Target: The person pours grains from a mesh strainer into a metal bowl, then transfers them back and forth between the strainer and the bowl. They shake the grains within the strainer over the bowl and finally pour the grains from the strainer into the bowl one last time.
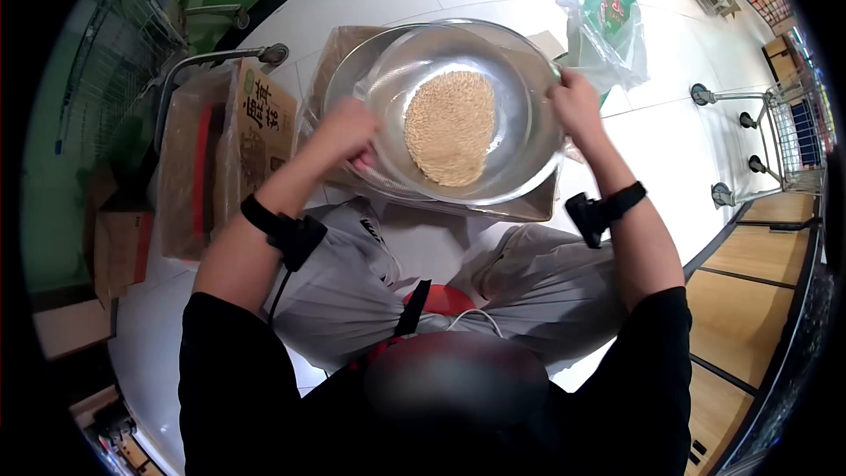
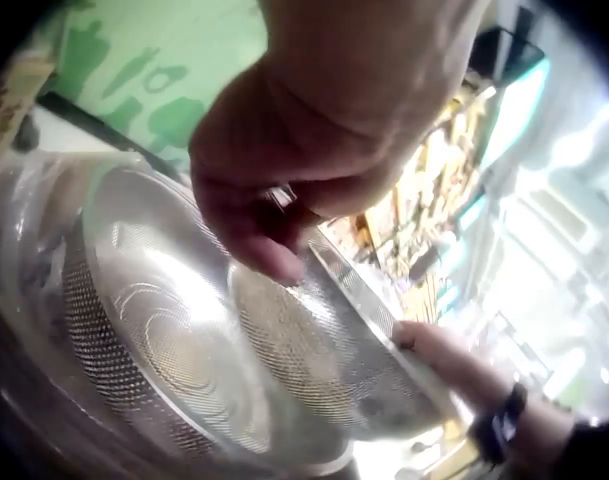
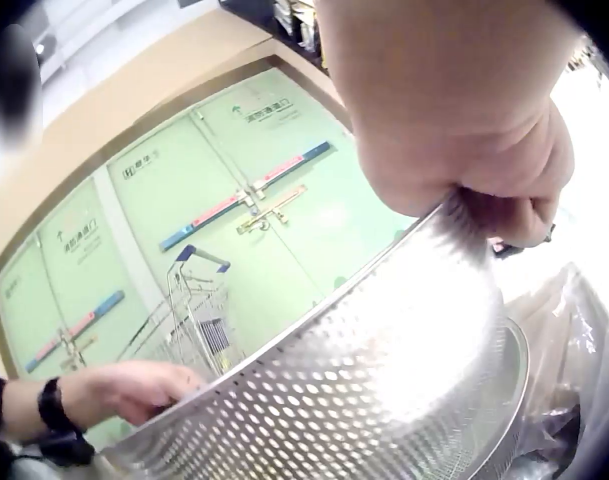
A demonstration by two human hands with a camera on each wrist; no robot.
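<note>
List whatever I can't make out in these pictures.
Head: sieve floor beneath the pale tan grains in the round, silver, perforated metal sieve; grains cover it.
Head: finger outlines of the left hand; blurred.
Right wrist: lower part of the blue-handled metal cart; the sieve hides it.

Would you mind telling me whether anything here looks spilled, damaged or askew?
No spill or damage stands out. The upper strainer is askew over the lower strainer, its pale grains lying off-centre, but the left hand and right hand hold its rim, so that seems like ordinary handling.
</note>
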